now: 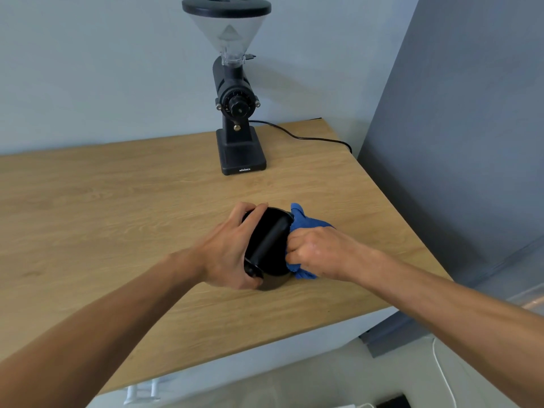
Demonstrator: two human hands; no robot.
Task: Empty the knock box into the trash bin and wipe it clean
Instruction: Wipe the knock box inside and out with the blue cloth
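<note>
Knock box (269,242), black, sits tilted near the front of the wooden counter (117,201); we grip its left side with our left hand (226,251), fingers wrapped over the rim. Our right hand (316,250) is fisted around a blue cloth (306,223) pressed against its right side. A black coffee grinder (237,113) stands behind, well apart.

Both arms are bare all the way from the bottom corners of the shot, no sleeves showing anywhere. No watch, bracelet or strap at either wrist, no gloves. The left hand (228,250) and right hand (316,250) look ringless on the fingers you can see. Nails look short and plain.
</note>
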